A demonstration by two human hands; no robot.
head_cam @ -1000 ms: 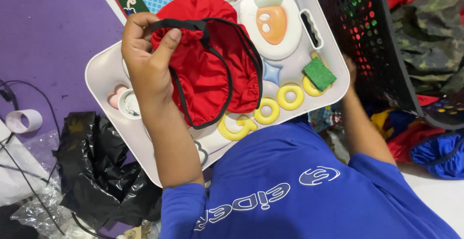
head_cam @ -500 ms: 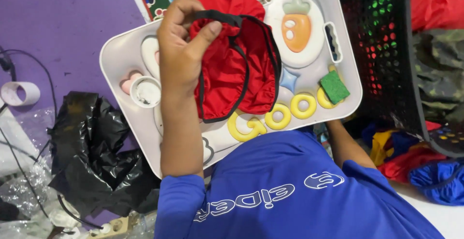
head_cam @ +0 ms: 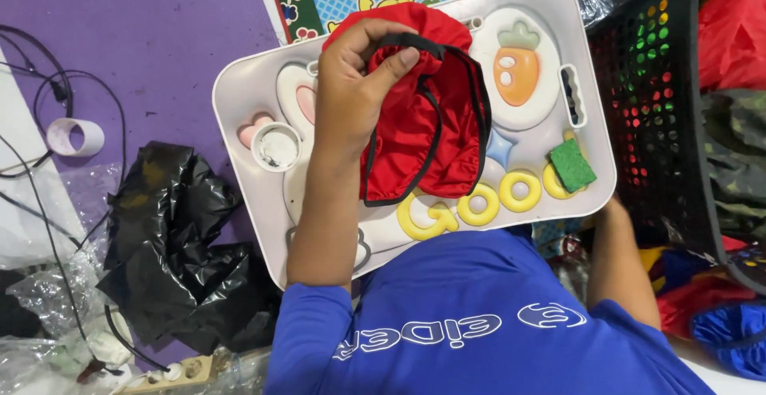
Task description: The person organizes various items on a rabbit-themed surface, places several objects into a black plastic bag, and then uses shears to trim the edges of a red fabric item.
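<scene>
My left hand (head_cam: 355, 92) is closed on a red cloth with black trim (head_cam: 423, 116), thumb and fingers pinching the black edge at its top, so the cloth hangs bunched just to the right of my palm. Beneath that hand and the cloth lies a white toy tray (head_cam: 239, 92). Just left of my wrist on it sits a small round white cup (head_cam: 277, 146) beside a pink heart shape (head_cam: 249, 130). Right of the cloth the tray carries a carrot figure (head_cam: 516, 68), and below the cloth a row of yellow letters (head_cam: 479, 203) with a green block (head_cam: 571, 165) at its end. My right forearm runs down past the tray's right edge; my right hand is hidden, so I cannot tell how it is held. Near that arm stands a black mesh basket (head_cam: 654, 124). Well left of my left arm lies a crumpled black plastic bag (head_cam: 175, 259) on a purple mat (head_cam: 144, 36).
</scene>
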